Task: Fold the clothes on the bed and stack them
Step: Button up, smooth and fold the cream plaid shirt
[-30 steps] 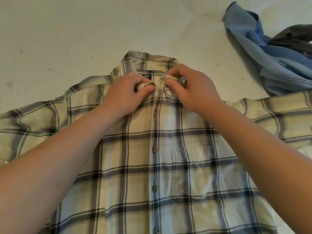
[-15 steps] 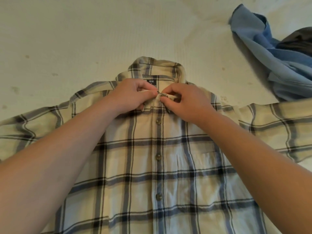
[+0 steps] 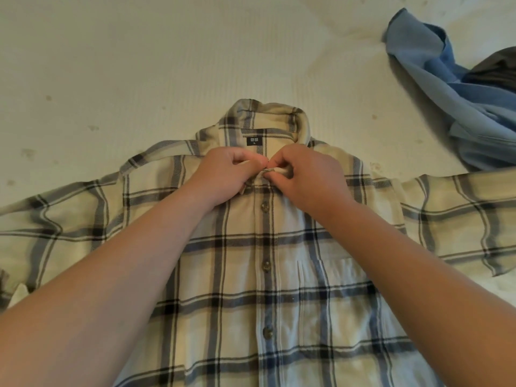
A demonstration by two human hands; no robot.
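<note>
The bed [image 3: 139,51] is covered in a pale cream sheet with fine ribbing and a few faint marks, and a wide bare stretch of it lies beyond the collar and off to the far left. At the far right edge a crumpled blue garment [image 3: 446,101] sits in a heap, with a dark grey garment [image 3: 497,68] partly on top of it; both lie near the right sleeve of the plaid shirt [image 3: 279,303] but apart from the collar.

The plaid shirt lies front-up and buttoned, its long axis running from the person outward, collar [image 3: 265,121] pointing away. Its sleeves spread out sideways, left and right, reaching the edges of view. A chest pocket [image 3: 335,277] shows beside the button placket.

Both hands meet at the neck. The left hand [image 3: 223,174] pinches the cream fabric at the top of the placket with curled fingers. The right hand [image 3: 307,180] pinches the opposite edge, thumb and forefinger closed around the top button [image 3: 269,170].
</note>
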